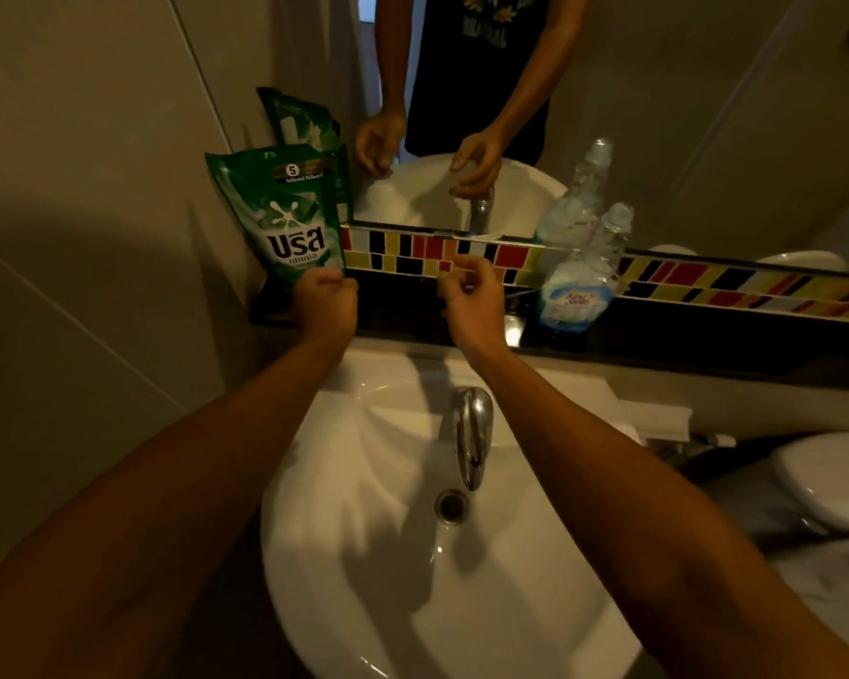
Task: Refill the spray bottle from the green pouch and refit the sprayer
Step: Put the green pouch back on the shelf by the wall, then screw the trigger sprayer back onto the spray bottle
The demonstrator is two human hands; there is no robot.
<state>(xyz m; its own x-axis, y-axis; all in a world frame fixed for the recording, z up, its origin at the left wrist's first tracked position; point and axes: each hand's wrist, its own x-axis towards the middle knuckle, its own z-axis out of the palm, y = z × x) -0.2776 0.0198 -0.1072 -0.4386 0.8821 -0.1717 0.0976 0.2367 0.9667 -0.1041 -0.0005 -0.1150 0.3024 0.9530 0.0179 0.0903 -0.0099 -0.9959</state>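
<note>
The green pouch (pixel 290 223) stands upright on the dark ledge at the left, against the wall and mirror. My left hand (pixel 325 302) is a closed fist just in front of the pouch's lower right corner; its mirror image shows nothing in it. My right hand (pixel 471 298) hovers over the ledge behind the tap, fingers loosely curled and apart, holding nothing. The clear spray bottle (pixel 582 281) with a pale blue label stands on the ledge to the right of my right hand. Its top carries no sprayer. No sprayer is in view.
A white sink (pixel 344 482) with a chrome tap (pixel 469 433) lies below my arms. A strip of coloured tiles (pixel 707 281) runs under the mirror. A white toilet (pixel 834 477) sits at the right edge. The tiled wall closes the left side.
</note>
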